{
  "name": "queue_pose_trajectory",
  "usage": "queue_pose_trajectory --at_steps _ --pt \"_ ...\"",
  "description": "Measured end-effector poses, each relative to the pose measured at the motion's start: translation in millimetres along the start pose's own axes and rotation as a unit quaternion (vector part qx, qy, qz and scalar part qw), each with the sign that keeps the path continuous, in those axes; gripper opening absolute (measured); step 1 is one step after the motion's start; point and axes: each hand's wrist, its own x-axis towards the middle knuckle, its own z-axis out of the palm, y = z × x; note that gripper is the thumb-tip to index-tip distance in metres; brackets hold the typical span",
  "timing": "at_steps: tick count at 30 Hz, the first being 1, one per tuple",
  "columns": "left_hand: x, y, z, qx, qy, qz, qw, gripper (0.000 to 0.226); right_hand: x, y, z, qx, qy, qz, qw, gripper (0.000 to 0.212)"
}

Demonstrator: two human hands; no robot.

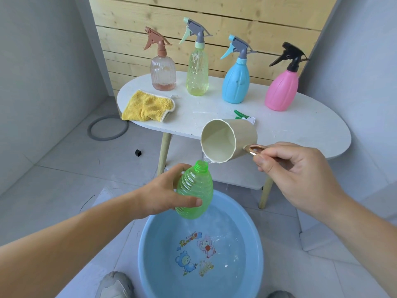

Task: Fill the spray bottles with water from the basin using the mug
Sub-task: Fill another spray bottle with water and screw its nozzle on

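One mug (245, 134) lip sits beside bottle (197, 186) mouth, over basin (150, 244).

Spray bottles (235, 82) stand in a row at the back of the counter (300, 130), a cloth (148, 106) at front left. The basin (150, 244) is on the floor (64, 168) before it; above it an open bottle (194, 190), the mug (227, 140) at its mouth.

A home utility corner. Below the left grip (163, 196) lies grey tiled floor (71, 175); beyond it, a pale pine-plank wall (247, 16).
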Motion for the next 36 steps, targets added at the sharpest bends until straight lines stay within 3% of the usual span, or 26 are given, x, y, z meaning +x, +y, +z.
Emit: queue_pose_trajectory --at_steps 17,26,36 --pt "-0.5 -1.1 2.8 0.007 -0.002 0.002 1.0 0.081 1.3 5.4 0.7 -0.04 0.014 -0.045 0.998 0.011" --pt "0.1 -2.1 3.5 0.008 -0.003 0.0 1.0 0.08 2.9 12.3 1.8 -0.085 0.027 -0.1 0.991 0.028" --pt "0.2 -2.5 5.3 0.016 -0.005 0.001 1.0 0.078 3.8 14.7 1.6 -0.124 0.033 -0.145 0.981 0.028"
